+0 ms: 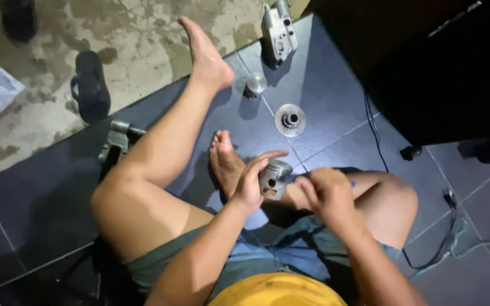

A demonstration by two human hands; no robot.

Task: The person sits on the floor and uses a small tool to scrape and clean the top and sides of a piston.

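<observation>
I sit on a dark tiled floor with my legs in front of me. My left hand (pixel 252 182) grips a grey metal piston (pixel 275 178), held above my lap with its pin hole facing me. My right hand (pixel 325 190) is closed just to the right of the piston, fingers pinched on a thin tool whose blue tip (pixel 351 184) shows past my knuckles. The tool's working end at the piston is hidden by my fingers.
On the tiles ahead lie a round toothed metal disc (pixel 290 120), a small shiny cylinder (pixel 256 85) and a grey engine casting (pixel 279 29). A metal bracket part (pixel 117 141) sits left of my knee. A black sandal (pixel 91 85) rests on the concrete. Black cables (pixel 376 136) run at right.
</observation>
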